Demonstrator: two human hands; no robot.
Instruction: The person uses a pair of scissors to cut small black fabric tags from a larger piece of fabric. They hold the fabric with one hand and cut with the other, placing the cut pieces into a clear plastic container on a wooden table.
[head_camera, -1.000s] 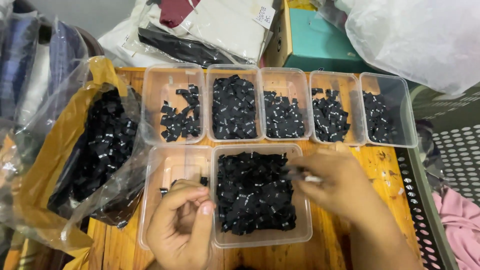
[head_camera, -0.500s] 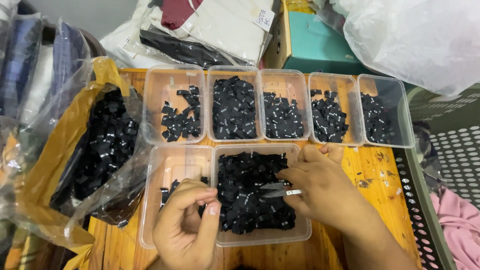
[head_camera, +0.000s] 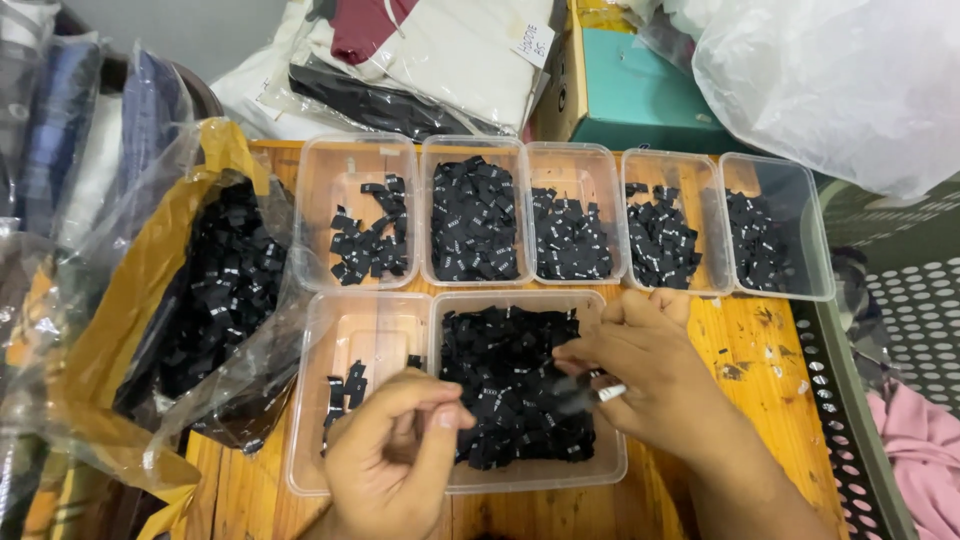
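Right hand (head_camera: 655, 375) pinching tweezers (head_camera: 590, 392), tips pointing left into label heap in near tub (head_camera: 525, 475). Left hand (head_camera: 395, 455) curled, fingertips pinched, contents hidden, hovering at tub's left edge.

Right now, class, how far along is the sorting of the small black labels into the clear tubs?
Done: the five back-row tubs each hold sorted black labels. In hand: the right hand picks with tweezers from the big front tub; the left hand hovers by the near-empty front-left tub. Left: that full front tub and the plastic bag of labels.
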